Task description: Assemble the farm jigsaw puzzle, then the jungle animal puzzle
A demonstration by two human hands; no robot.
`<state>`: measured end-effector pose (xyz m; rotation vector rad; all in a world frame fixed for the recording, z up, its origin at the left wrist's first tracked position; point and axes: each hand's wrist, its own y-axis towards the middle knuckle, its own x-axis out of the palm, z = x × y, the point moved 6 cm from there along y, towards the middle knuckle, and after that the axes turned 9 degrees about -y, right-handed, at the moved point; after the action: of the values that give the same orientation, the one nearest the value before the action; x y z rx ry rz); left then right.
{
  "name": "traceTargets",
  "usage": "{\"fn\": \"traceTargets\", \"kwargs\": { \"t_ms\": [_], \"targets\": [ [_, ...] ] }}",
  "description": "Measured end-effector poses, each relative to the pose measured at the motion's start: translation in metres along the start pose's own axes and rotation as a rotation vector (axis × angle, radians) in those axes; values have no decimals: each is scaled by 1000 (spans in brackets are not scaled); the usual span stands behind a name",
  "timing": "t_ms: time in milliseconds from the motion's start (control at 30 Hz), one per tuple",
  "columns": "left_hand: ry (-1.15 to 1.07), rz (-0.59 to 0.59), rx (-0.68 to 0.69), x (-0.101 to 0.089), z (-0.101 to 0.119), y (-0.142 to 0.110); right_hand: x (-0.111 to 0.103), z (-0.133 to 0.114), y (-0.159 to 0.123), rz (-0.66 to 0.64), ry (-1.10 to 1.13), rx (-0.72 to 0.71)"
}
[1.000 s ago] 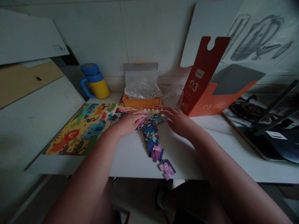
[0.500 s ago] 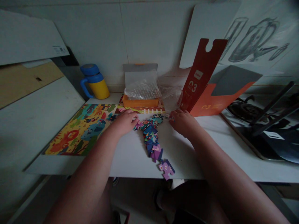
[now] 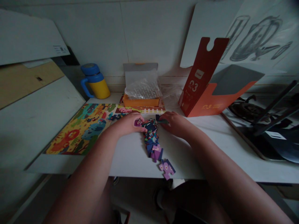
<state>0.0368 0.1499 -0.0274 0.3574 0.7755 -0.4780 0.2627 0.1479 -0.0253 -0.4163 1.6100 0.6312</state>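
Note:
A heap of jigsaw puzzle pieces [image 3: 151, 137], mostly dark blue, teal and purple, runs down the white table towards its front edge. At the upper left of the heap, my left hand [image 3: 130, 123] curls its thumb and fingers around a purple puzzle piece [image 3: 138, 122], touching the heap. Opposite, my right hand [image 3: 174, 123] has its fingers closed on a dark puzzle piece [image 3: 163, 121]; its fingertips are partly hidden. Nearest the edge lies a separate pink-purple puzzle piece [image 3: 166, 168] with round eye-like marks.
A colourful animal picture sheet [image 3: 80, 130] lies left. Behind it stands a blue and yellow jug [image 3: 96, 82]. An open orange box [image 3: 141, 102] with bubble wrap [image 3: 142, 88] sits at the back. To the right are a tall orange-red carton [image 3: 198, 84] and a black stove-like object [image 3: 257, 130].
Both hands have come inwards against the upper heap, which looks narrower. My left hand now wraps the purple piece, and a dark piece shows at my right fingers.

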Motion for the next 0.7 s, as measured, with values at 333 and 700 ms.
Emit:
{"fn": "traceTargets", "kwargs": {
  "t_ms": [333, 700],
  "targets": [
    [-120, 35, -64, 0, 4, -1, -7, 14, -10, -108, -43, 129],
    [152, 232, 71, -14, 20, 5, 9, -8, 0, 39, 44, -105]
  ]
}}
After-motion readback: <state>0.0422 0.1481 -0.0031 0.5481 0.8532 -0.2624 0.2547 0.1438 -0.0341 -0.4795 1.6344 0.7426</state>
